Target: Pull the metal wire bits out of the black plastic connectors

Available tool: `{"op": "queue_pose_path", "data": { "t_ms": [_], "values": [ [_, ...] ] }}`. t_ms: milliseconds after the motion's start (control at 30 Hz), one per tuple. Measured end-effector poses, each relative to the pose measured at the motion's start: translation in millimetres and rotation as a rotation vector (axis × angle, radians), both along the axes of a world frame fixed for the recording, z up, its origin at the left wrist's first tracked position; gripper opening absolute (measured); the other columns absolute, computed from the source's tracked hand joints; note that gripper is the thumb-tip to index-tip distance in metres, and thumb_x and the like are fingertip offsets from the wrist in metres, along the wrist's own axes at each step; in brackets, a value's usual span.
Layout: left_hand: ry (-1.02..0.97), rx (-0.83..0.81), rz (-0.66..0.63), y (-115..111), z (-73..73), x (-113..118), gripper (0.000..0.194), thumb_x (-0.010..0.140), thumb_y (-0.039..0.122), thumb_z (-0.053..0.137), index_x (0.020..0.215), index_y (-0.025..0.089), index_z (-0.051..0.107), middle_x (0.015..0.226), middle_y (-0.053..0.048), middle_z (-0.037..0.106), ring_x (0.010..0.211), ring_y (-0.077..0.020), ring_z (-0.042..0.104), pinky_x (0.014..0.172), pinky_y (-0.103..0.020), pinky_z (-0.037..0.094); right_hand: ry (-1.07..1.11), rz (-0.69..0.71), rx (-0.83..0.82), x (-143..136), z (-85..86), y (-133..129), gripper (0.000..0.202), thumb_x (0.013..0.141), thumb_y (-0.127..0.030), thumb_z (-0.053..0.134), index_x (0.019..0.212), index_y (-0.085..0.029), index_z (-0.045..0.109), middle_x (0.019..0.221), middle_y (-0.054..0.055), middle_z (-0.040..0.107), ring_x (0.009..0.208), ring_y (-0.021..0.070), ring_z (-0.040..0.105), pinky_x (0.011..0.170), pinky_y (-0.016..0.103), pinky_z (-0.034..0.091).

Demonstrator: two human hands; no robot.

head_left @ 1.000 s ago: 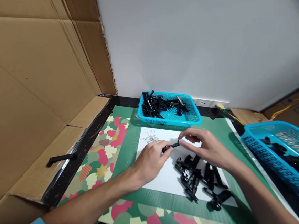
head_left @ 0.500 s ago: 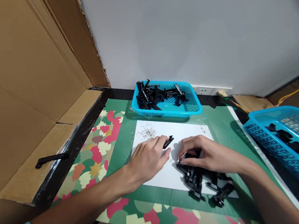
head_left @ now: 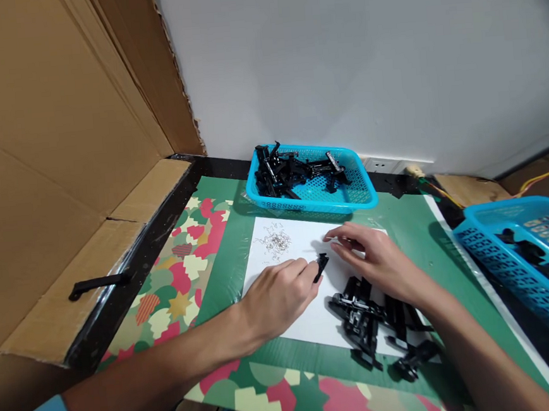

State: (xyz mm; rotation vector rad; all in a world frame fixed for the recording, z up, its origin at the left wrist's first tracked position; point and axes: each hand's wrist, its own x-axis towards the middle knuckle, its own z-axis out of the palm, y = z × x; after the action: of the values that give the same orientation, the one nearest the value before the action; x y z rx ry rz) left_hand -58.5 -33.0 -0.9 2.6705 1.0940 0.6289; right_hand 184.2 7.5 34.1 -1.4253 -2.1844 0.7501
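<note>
Paper [head_left: 312,328], white and flat, on top of a green sheet [head_left: 224,254] with bright shapes on the left and front edges, all laid over a dark worktop [head_left: 224,167]. Near the middle of the paper, a small black part [head_left: 323,264] in the left hand [head_left: 281,293]. Left grip closed tight on that part, with 1 end poking out past the fingers. Just to the right, the right hand [head_left: 378,254], bent, with finger and thumb near each other, apart from the black part. Right grip hard to read: cannot tell whether holding anything tiny or just bare. Behind the left hand, a loose pile of tiny thin bits [head_left: 277,242] on the paper. Below the right hand, a messy heap of black pieces [head_left: 359,319], some over the edge of the paper. At the back, by the pale wall [head_left: 339,55], a blue basket [head_left: 312,207] with more black pieces inside. Far to the right, blue basket number 2 [head_left: 508,269], also with black things in it. On the left, tall brown cardboard [head_left: 44,122].
</note>
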Motion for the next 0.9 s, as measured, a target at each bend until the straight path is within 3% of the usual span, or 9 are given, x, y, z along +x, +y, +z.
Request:
{"op": "queue_pose_path", "data": {
  "t_ms": [167, 267, 400, 500, 700, 900],
  "values": [
    [0.057, 0.080, -0.033, -5, -2.1, 2, 0.018, 0.106, 0.019, 0.053, 0.115, 0.011, 0.066, 0.082, -0.003, 0.067, 0.071, -0.0206, 0.071, 0.057, -0.033, 0.056, -0.027, 0.038, -0.024, -27, -0.1, 27, 0.027, 0.102, -0.040, 0.062, 0.102, -0.019, 0.079, 0.081, 0.005, 0.073, 0.068, 0.0183, 0.059, 0.064, 0.031, 0.041],
    [0.084, 0.099, -0.053, -5, -4.6, 2, 0.019, 0.104, 0.015, 0.053, 0.120, 0.010, 0.063, 0.084, -0.004, 0.067, 0.071, -0.0207, 0.071, 0.056, -0.033, 0.057, -0.061, 0.077, -0.011, -48, 0.2, 45, 0.023, 0.095, -0.037, 0.071, 0.094, -0.017, 0.081, 0.064, 0.000, 0.058, 0.059, 0.0140, 0.044, 0.059, 0.031, 0.032],
    [0.100, 0.087, -0.064, -3, -7.6, 1, 0.019, 0.104, 0.012, 0.050, 0.119, 0.010, 0.062, 0.088, -0.006, 0.067, 0.075, -0.0203, 0.072, 0.057, -0.032, 0.057, -0.065, 0.131, -0.052, -69, -5.0, 54, 0.014, 0.087, -0.030, 0.075, 0.086, -0.016, 0.081, 0.059, -0.004, 0.047, 0.058, 0.0124, 0.035, 0.059, 0.031, 0.029],
    [0.120, 0.094, -0.080, -3, -5.7, 0, 0.018, 0.101, 0.007, 0.049, 0.114, 0.010, 0.061, 0.089, -0.006, 0.066, 0.073, -0.0202, 0.071, 0.053, -0.031, 0.054, -0.065, 0.128, -0.067, -72, -10.0, 53, 0.011, 0.086, -0.027, 0.072, 0.085, -0.017, 0.079, 0.059, -0.004, 0.047, 0.057, 0.0126, 0.036, 0.058, 0.031, 0.029],
    [0.120, 0.096, -0.067, -4, 0.2, -1, 0.018, 0.099, 0.005, 0.048, 0.111, 0.011, 0.061, 0.089, -0.007, 0.067, 0.072, -0.0206, 0.072, 0.051, -0.032, 0.053, -0.092, 0.200, -0.102, -68, -8.1, 47, 0.010, 0.090, -0.019, 0.063, 0.083, -0.018, 0.069, 0.079, 0.003, 0.069, 0.067, 0.0158, 0.054, 0.064, 0.030, 0.038],
    [0.113, 0.077, -0.053, -3, -6.2, 1, 0.015, 0.102, 0.011, 0.050, 0.112, 0.013, 0.060, 0.090, -0.006, 0.067, 0.074, -0.0204, 0.072, 0.055, -0.031, 0.054, -0.045, 0.204, -0.017, -64, -4.8, 38, 0.009, 0.097, -0.021, 0.058, 0.091, -0.018, 0.066, 0.097, 0.009, 0.070, 0.082, 0.0205, 0.060, 0.074, 0.033, 0.045]
  ]
}}
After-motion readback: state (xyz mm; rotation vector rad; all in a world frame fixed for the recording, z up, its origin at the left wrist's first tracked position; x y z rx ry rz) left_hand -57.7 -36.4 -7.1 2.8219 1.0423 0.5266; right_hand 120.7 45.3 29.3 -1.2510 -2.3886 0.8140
